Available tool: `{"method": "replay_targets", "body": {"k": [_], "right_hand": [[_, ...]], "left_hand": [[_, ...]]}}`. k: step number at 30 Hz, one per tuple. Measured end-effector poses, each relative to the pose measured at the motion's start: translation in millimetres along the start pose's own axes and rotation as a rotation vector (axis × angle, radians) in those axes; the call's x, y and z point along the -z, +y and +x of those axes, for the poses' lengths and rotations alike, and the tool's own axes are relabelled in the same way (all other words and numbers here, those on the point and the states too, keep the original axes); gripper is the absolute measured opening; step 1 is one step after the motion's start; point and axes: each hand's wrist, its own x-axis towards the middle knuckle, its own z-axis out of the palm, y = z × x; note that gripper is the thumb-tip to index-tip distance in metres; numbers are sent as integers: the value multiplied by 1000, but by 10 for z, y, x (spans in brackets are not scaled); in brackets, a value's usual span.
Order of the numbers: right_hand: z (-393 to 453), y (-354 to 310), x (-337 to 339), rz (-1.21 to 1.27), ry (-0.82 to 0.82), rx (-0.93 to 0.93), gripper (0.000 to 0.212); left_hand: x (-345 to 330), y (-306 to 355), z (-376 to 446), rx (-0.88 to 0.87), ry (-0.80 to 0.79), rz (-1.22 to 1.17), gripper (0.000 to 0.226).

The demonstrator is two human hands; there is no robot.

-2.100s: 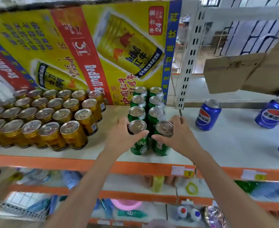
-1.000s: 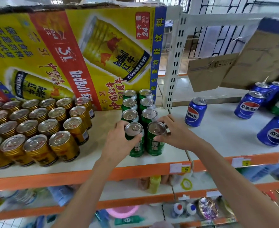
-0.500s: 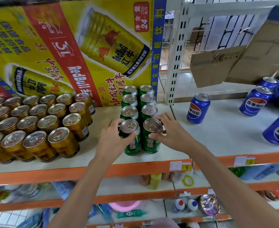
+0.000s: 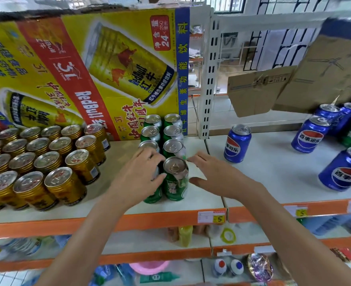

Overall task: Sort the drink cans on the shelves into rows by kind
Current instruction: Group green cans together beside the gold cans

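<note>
1. A white shelf (image 4: pixel 116 159) with an orange front edge is shown from above and in front; drink cans are stood upright on it in groups.
2. The green cans (image 4: pixel 171 139) are arranged in two columns running from the front of the shelf back to a yellow cardboard carton (image 4: pixel 83 65), which is propped behind them.
3. The front right green can (image 4: pixel 175 178) is seen in full, its silver top and pull tab facing the camera.
4. The front left green can (image 4: pixel 152 197) is largely covered by the left hand (image 4: pixel 138 178); only its lower body is visible.
5. The left hand is laid over that can with fingers loosely spread, the thumb touching the side of the front right green can. No closed grasp is shown.
6. The right hand (image 4: pixel 218 176) is held just to the right of the front right green can, fingers extended and apart, nothing held in it. Whether the thumb touches the can cannot be told.
7. The gold cans (image 4: pixel 44 159) are packed in tight diagonal rows on the left part of the shelf, near but apart from the green columns.
8. A single blue can (image 4: pixel 237 146) is stood alone to the right of the upright post (image 4: pixel 208 79).
9. More blue cans (image 4: pixel 339 149) are scattered at the far right, with at least one green can among them.
10. A flattened brown cardboard sheet (image 4: pixel 273 87) is hung above the right section.
11. A price tag (image 4: pixel 211 216) is fixed to the orange edge below the hands.
</note>
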Motion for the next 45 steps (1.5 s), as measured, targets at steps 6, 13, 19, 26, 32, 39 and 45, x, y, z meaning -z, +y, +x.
{"method": "replay_targets", "body": {"k": [6,13,19,26,32,39,45], "right_hand": [[-427,493,277,-22,120,-149,43],[-1106,1384,351,77,212,-453,45],[-1674,1936,443,220,333,-630,45],[-2144,2593,676,161,438,-662,44],[-2216,2992,778,209,380,-543,64],[-2058,3080,696,288,273,-446,78],[-1954,3186,834,323,246,-404,76]], "left_hand": [[-98,513,314,-88,52,80,33],[-476,1319,818,-124,-60,38,43],[-783,1818,1187,-137,-96,-70,55],[-1027,2460,1583,-89,-40,-153,31],[-1205,2943,1696,-48,-99,-179,35],[-1252,3079,1700,-9,-160,-148,38],[-1263,3231,1927,-25,-185,-134,41]]}}
